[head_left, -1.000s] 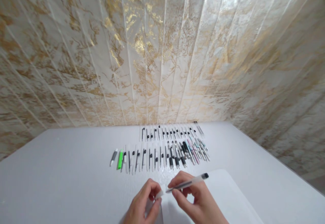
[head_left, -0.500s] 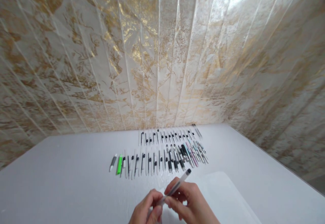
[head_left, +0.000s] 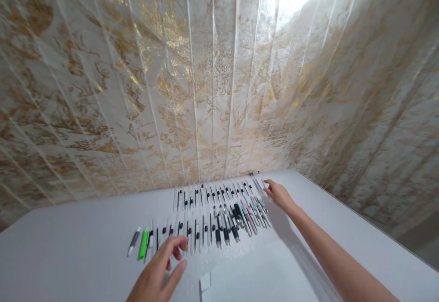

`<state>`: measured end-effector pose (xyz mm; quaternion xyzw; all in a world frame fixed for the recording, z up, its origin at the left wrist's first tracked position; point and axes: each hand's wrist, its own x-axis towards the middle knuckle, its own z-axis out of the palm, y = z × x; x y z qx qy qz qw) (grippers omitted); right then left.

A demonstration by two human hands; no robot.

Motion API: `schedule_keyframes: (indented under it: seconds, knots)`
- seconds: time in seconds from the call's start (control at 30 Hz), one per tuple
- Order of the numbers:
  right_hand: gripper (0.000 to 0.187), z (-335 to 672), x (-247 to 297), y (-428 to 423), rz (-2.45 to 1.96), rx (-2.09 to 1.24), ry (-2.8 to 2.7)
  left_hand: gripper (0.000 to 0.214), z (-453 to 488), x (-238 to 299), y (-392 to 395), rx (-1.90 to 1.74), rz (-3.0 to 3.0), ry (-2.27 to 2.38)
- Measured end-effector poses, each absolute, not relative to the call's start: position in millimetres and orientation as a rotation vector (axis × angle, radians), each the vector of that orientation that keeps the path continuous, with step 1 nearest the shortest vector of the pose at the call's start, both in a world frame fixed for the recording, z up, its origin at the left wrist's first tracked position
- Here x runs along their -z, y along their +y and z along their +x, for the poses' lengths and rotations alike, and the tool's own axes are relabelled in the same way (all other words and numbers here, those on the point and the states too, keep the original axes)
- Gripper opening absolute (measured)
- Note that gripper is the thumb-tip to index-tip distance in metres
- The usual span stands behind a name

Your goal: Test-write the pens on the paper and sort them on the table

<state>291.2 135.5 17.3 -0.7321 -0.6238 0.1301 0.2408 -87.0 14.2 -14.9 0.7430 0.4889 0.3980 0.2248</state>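
Seeing our right hand point(head_left: 278, 195) near the far right corner of the smooth white surface point(head_left: 82, 238), fingertips by slim straight pens point(head_left: 258, 185); can't tell if it grips one. Our left hand point(head_left: 160, 267) is loosely curved, nothing between thumb and fingers, by the nearer row's left half. Clear plastic barrels and thin dark refills with stubby black caps point(head_left: 217, 193) line the far edge. We also have a glossy green marker point(head_left: 143, 246), left end, and a smooth white panel point(head_left: 254, 272) on the near side.

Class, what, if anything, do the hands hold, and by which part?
The left hand holds nothing; whether the right hand grips the pen beside it cannot be told.
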Motion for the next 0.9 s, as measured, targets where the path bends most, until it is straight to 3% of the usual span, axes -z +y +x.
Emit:
schedule_keyframes:
  seconds: [0.2,0.43,0.67,0.9]
  knots:
    - [0.027,319,14,193,-2.283,-0.247,-1.734,0.034,-128,2,106,-0.751,2.014,1.686]
    - [0.026,321,25,207,-2.28,-0.248,-1.773,0.022,-132,4,184,-0.467,1.947,1.943]
    - [0.028,324,11,173,-2.042,-0.238,-1.66,0.03,-111,14,203,-0.283,1.895,2.024]
    - [0.045,308,-21,106,-1.735,-0.326,-1.578,0.033,-89,13,210,-0.209,1.935,2.149]
